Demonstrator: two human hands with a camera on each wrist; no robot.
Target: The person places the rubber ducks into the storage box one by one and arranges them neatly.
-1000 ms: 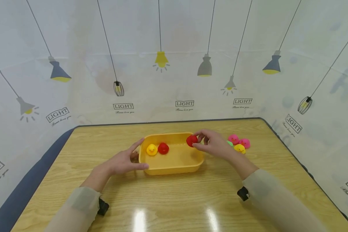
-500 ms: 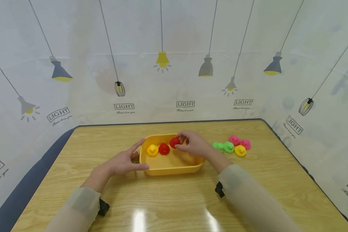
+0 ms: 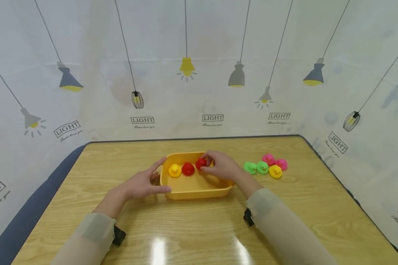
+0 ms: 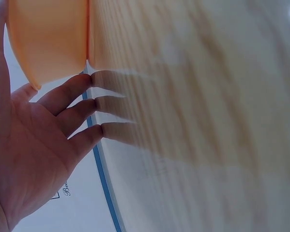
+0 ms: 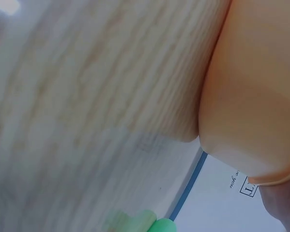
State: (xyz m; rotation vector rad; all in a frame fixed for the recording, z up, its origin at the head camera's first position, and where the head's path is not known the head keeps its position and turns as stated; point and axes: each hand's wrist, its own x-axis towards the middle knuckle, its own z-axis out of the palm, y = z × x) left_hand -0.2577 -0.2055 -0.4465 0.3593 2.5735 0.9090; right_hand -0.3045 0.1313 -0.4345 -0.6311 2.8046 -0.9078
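A yellow plastic tray (image 3: 199, 194) stands on the table, with a yellow rubber duck (image 3: 175, 170) and a red rubber duck (image 3: 188, 169) side by side in its left half. My left hand (image 3: 140, 185) spans the tray's left end, index finger at the far corner and thumb at the near one. In the left wrist view its other fingers (image 4: 76, 92) extend down beside the tray wall, tips at the tabletop. My right hand (image 3: 223, 166) reaches over the tray's right side and pinches another red rubber duck (image 3: 201, 163) between thumb and fingers, beside the first red one.
Right of the tray lie two green rubber ducks (image 3: 262, 167), two pink ducks (image 3: 268, 159) and a yellow duck (image 3: 275, 171). The wooden table (image 3: 199, 228) ends at a printed cloth backdrop (image 3: 172, 121) behind and at both sides.
My right hand has moved left with the red duck, from the tray's right edge to beside the other red duck, then slightly lower. The left hand has stayed at the tray's left end.
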